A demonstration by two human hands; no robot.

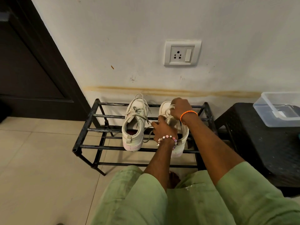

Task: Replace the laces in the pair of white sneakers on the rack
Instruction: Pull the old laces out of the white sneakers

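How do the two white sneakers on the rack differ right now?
The left sneaker stands untouched, its lace loose and in full view; the right sneaker is largely hidden behind both hands. The left hand and right hand grip the right sneaker's lace. Both sneakers rest on the rack's top tier, heels toward the camera.

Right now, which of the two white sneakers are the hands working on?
The right-hand sneaker: the left hand and right hand both grip its laces. The left-hand sneaker stands beside it untouched, laces loose.
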